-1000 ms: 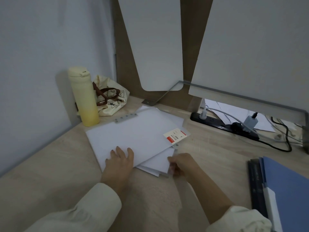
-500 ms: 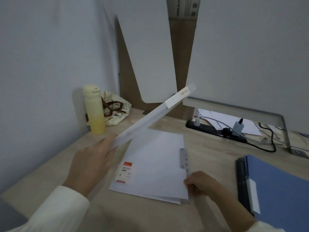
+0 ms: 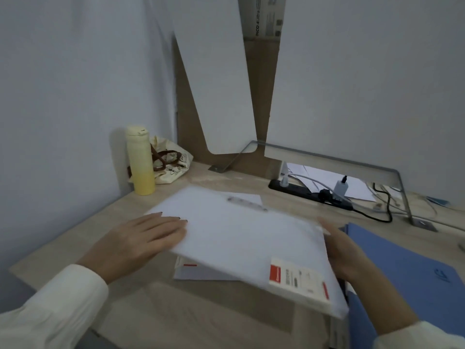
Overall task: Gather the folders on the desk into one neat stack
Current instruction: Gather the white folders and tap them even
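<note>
A white folder (image 3: 241,238) with a metal clip and a red-and-white label is held flat just above the desk. My left hand (image 3: 141,240) grips its left edge, fingers on top. At its right edge my right hand (image 3: 344,253) holds it, partly hidden behind the folder. Beneath it a second white folder (image 3: 201,272) lies on the desk, only its near corner with a red label showing. A blue folder (image 3: 407,278) lies at the right, touching my right hand.
A yellow bottle (image 3: 141,162) and a cloth bag (image 3: 171,163) stand at the back left corner. A black power strip (image 3: 309,193) with plugs and cables runs along the back right. White panels lean against the back wall. The wooden desk (image 3: 75,238) edge is at left.
The raised white folder has come down from a steep tilt to nearly flat over the other white folder. My right hand moved from the lower folder's corner to the top folder's right edge.
</note>
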Tool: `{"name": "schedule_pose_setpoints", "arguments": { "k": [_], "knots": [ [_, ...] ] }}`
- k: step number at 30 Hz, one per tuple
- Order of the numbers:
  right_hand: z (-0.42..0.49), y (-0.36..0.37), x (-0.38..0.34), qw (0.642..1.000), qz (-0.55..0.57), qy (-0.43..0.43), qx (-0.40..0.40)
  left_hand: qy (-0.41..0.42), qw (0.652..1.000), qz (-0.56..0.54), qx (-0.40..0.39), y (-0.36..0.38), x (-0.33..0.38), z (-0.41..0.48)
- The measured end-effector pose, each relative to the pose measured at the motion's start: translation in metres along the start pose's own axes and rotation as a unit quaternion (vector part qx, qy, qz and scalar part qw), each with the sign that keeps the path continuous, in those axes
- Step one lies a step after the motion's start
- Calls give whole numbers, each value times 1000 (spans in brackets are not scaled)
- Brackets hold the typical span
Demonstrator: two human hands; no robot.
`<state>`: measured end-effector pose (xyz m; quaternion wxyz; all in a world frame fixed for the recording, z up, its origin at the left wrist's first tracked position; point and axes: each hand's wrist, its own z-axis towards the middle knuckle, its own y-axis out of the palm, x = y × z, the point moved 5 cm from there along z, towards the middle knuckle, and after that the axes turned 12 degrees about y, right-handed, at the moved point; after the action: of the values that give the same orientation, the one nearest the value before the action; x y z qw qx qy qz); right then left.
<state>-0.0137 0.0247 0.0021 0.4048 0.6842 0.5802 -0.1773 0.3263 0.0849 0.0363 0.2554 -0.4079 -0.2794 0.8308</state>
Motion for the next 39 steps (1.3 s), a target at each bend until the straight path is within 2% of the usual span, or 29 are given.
{"name": "schedule_pose_setpoints", "arguments": {
  "k": [2, 3, 4, 5, 6, 7, 9, 10, 11, 12, 13, 15, 19, 21, 24, 29, 32, 34, 36, 39],
  "knots": [
    [3, -5, 4, 1000, -13, -1, 25, -25, 999, 31, -13, 6, -4, 0],
    [3, -6, 5, 1000, -1, -10, 22, -94, 995, 32, -12, 9, -8, 4],
    [4, -5, 6, 999, 23, -25, 14, -215, 977, 1, 0, 14, -14, 5],
    [5, -4, 6, 997, 54, -48, 10, -359, 930, -67, 33, 21, -16, 4],
    [7, -1, 7, 994, 86, -71, 5, -495, 844, -186, 85, 30, -13, 4],
    [9, 3, 10, 989, 115, -92, -1, -594, 717, -331, 155, 41, -5, 8],
    [12, 18, 17, 979, 156, -126, -27, -659, 438, -557, 251, 64, 20, 26],
    [12, 26, 22, 976, 164, -139, -40, -658, 341, -619, 261, 71, 32, 37],
    [13, 32, 27, 973, 168, -148, -47, -655, 283, -650, 262, 77, 41, 43],
    [15, 37, 31, 972, 171, -156, -49, -656, 256, -659, 265, 80, 48, 46],
    [17, 39, 36, 970, 175, -158, -54, -661, 260, -653, 262, 80, 51, 48],
    [17, 40, 40, 973, 169, -139, -71, -679, 301, -625, 239, 84, 48, 40],
    [15, 24, 34, 983, 123, -82, -106, -693, 318, -616, 200, 92, 23, 21],
    [22, 16, 31, 992, 75, -62, -77, -696, 342, -609, 166, 98, 11, 16],
    [40, 14, 35, 997, -71, -30, 14, -699, 374, -596, 127, 113, 0, 14],
    [64, 15, 41, 956, -236, -23, 171, -717, 410, -561, 62, 151, -6, -2],
    [73, 9, 38, 886, -389, -16, 252, -703, 447, -552, 36, 162, -10, -10],
    [80, 4, 30, 846, -446, -43, 289, -677, 463, -572, 29, 165, -13, -9],
    [87, 0, 22, 846, -433, -68, 304, -658, 464, -593, 23, 167, -18, -8],
    [99, 8, 13, 879, -381, -55, 283, -675, 433, -596, 34, 165, -23, -8]
  ]
}}
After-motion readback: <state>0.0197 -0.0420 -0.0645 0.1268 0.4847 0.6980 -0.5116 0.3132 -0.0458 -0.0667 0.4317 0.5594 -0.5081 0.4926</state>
